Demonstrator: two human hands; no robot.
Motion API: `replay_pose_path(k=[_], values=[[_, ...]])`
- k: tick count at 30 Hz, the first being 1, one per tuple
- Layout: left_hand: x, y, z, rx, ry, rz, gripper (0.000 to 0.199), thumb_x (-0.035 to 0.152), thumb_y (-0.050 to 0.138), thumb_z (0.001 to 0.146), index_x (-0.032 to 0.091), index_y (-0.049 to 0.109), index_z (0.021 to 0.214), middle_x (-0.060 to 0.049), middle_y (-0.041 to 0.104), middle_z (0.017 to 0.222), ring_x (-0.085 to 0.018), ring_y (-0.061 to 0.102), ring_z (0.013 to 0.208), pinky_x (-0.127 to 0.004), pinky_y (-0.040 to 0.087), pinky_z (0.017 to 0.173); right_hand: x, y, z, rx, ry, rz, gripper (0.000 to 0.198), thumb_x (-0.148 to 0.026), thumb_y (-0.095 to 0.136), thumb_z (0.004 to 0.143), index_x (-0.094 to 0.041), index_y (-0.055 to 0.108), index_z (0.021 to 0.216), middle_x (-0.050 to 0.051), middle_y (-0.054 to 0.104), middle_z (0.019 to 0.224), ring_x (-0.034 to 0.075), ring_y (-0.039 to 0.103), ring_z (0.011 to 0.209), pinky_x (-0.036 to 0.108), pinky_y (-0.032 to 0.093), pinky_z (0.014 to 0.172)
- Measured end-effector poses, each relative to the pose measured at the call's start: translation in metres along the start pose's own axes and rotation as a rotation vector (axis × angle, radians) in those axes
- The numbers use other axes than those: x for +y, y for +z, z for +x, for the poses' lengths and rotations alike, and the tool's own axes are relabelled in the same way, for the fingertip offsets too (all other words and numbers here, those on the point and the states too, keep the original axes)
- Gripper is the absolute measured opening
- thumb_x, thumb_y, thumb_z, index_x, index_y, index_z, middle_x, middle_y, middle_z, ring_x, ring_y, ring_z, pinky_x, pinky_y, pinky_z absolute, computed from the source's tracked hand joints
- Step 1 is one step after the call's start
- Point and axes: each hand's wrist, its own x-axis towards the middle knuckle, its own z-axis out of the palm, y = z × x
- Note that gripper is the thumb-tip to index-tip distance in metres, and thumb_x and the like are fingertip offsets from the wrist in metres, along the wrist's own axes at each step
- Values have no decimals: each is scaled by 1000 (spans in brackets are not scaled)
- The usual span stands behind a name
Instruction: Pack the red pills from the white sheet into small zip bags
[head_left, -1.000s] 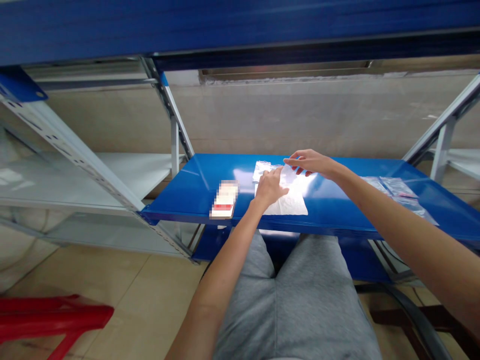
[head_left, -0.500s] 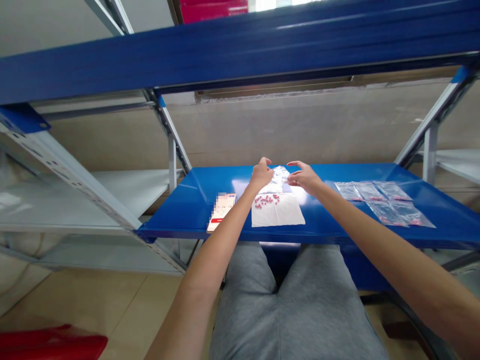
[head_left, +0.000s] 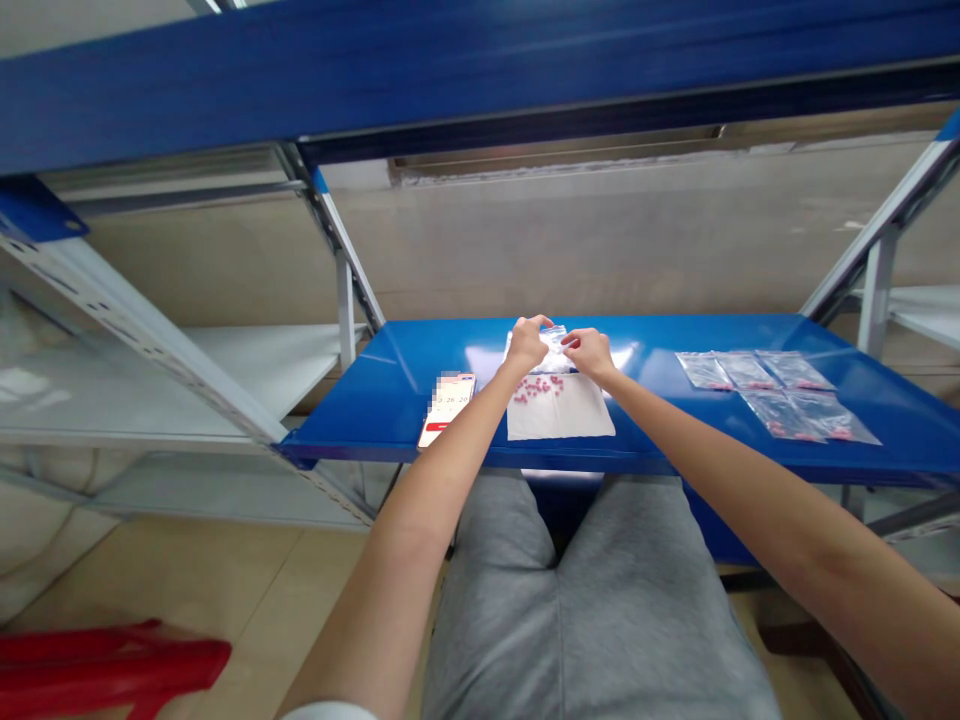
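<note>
My left hand [head_left: 528, 345] is closed at the left edge of a clear plastic zip bag [head_left: 555, 352], over the far part of the blue table. My right hand [head_left: 590, 353] pinches the bag's right side, fingertips together. Under and around it lie more shiny clear bags, partly hidden by my hands. Just nearer to me is a white cloth or paper sheet [head_left: 562, 415], with several small pink-red beads [head_left: 538, 388] scattered along its far left part.
A phone [head_left: 448, 405] showing a timer lies left of the sheet. Several filled zip bags [head_left: 772, 385] with pink-red contents rest on the right of the blue table [head_left: 645, 450]. A blue shelf beam [head_left: 480, 85] crosses overhead. A red stool [head_left: 112, 665] stands at lower left.
My right hand's fingers have come together from spread and moved inward to the bag. My left hand stays at the bag's left side. The view has tilted slightly.
</note>
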Motion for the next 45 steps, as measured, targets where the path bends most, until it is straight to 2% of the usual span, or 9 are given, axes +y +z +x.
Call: replay_pose_path(k=[7, 11, 15, 18, 21, 27, 33, 40, 45], values=[[-7, 8, -11, -38, 95, 109, 43, -1, 67, 81, 20, 72, 118, -10, 62, 118, -24, 60, 115, -36, 46, 106, -3, 4, -13, -43, -42, -227, 25, -20, 60, 90, -18, 79, 107, 13, 78, 107, 26, 71, 99, 33, 51, 86], [-5, 11, -18, -43, 153, 226, 56, 3, 67, 85, 25, 62, 137, -11, 59, 123, -26, 58, 118, -37, 47, 103, -11, 1, -22, -67, -84, -304, 27, -23, 56, 93, -19, 80, 104, 15, 76, 110, 29, 69, 107, 34, 50, 88], [6, 13, -22, 23, 143, 255, 53, 10, 61, 94, 24, 55, 144, -13, 58, 122, -26, 58, 115, -37, 49, 98, -6, -15, -30, -36, -101, -344, 30, -28, 54, 95, -19, 79, 111, 16, 72, 115, 27, 67, 108, 32, 49, 90], [24, 22, -26, 59, 182, 201, 39, 17, 54, 100, 22, 59, 138, -13, 59, 120, -25, 58, 114, -37, 49, 99, 18, -40, -39, 24, -118, -361, 32, -27, 52, 96, -18, 78, 112, 14, 73, 109, 25, 67, 106, 32, 48, 93], [52, 46, -34, 14, 290, 154, 31, 19, 51, 102, 19, 64, 130, -12, 60, 119, -25, 59, 112, -36, 49, 100, 58, -72, -54, 112, -77, -428, 34, -25, 51, 94, -15, 78, 111, 16, 74, 107, 28, 67, 106, 35, 47, 96], [112, 121, -46, -180, 474, 20, 35, 13, 51, 97, 15, 64, 130, -14, 62, 122, -26, 61, 114, -40, 48, 106, 116, -115, -86, 194, 49, -629, 40, -23, 47, 95, -8, 74, 121, 24, 74, 116, 36, 66, 112, 45, 47, 98], [140, 163, -48, -228, 279, -35, 49, 14, 56, 91, 14, 53, 140, -20, 57, 127, -30, 61, 114, -43, 52, 98, 112, -117, -106, 85, 88, -593, 35, -24, 47, 98, -12, 75, 114, 24, 75, 102, 38, 70, 101, 46, 51, 87], [144, 161, -43, -242, 192, -33, 45, 9, 51, 92, 12, 55, 136, -22, 60, 124, -33, 60, 120, -43, 50, 102, 102, -119, -119, 40, 73, -516, 33, -21, 44, 99, -13, 75, 109, 23, 76, 104, 38, 71, 103, 44, 49, 90], [140, 160, -52, -197, 172, -85, 58, 5, 55, 87, 9, 47, 144, -23, 59, 129, -32, 61, 119, -44, 50, 103, 108, -119, -121, 55, -1, -422, 31, -17, 48, 93, -13, 77, 104, 19, 78, 107, 33, 72, 102, 39, 49, 92]])
